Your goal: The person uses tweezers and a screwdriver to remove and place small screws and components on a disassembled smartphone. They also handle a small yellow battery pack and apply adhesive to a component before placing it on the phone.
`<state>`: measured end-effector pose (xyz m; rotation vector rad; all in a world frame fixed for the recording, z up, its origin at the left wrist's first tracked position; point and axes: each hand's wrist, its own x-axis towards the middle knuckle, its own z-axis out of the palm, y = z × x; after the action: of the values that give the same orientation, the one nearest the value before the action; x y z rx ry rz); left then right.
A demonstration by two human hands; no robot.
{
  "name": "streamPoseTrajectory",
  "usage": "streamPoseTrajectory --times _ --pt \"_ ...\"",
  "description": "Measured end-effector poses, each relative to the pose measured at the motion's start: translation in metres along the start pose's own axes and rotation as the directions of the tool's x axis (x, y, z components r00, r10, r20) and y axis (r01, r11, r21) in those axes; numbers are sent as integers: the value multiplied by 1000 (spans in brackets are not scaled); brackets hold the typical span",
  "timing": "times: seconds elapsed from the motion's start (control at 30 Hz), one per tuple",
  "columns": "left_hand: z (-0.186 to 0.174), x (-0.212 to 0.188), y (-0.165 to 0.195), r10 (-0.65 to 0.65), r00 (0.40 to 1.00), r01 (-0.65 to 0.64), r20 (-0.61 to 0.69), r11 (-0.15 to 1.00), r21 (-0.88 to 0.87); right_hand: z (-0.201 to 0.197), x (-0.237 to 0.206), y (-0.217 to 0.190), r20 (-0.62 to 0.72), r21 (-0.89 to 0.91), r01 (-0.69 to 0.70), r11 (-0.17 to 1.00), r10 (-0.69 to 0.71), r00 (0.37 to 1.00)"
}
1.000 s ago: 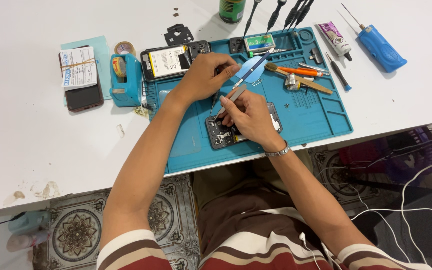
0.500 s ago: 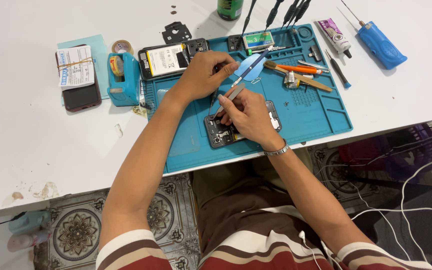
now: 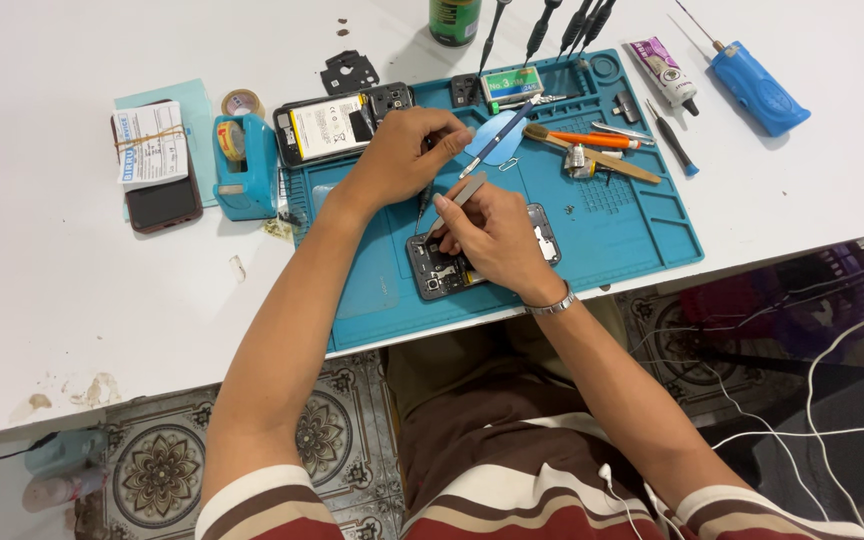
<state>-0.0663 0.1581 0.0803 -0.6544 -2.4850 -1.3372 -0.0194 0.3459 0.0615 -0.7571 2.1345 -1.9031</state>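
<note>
An opened phone body (image 3: 439, 272) lies on the blue work mat (image 3: 622, 225), its circuit parts showing. My right hand (image 3: 497, 240) rests on it and grips silver tweezers (image 3: 457, 200), tips pointing down at the phone's left end. My left hand (image 3: 402, 155) hovers just above and left, gripping a thin dark tool (image 3: 422, 205) whose tip points down at the same spot. The phone's middle is hidden under my right hand.
A second phone with a battery (image 3: 337, 125) lies at the mat's top left. A blue tape dispenser (image 3: 242, 165), a banded phone (image 3: 157, 160), brushes, screwdrivers (image 3: 572, 25), a glue tube (image 3: 664, 70) and a blue tool (image 3: 757, 88) sit around. The table edge runs below the mat.
Both hands stay over the opened phone with only small shifts; the tool tips have closed in slightly on its left end.
</note>
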Motion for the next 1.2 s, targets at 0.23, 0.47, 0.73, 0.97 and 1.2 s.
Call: streamPoseTrajectory --times 0.23,0.47,0.73,0.97,1.2 --pt "-3 0 2 -8 1000 8 4 1000 2 2 -2 -9 12 -34 15 999 -15 1000" --pt "-9 2 5 12 1000 -12 6 1000 16 -3 -10 -26 -95 59 178 982 -172 981" --pt "-12 -3 10 9 1000 -9 8 1000 -8 -77 -35 -27 -83 -266 253 930 -284 955" --pt "-14 -4 14 -5 1000 5 14 1000 -8 -143 -53 -9 -387 -163 49 985 -109 916" --pt "-17 -1 18 -26 999 26 42 1000 -4 -149 -57 6 -456 -93 32 995 -71 887"
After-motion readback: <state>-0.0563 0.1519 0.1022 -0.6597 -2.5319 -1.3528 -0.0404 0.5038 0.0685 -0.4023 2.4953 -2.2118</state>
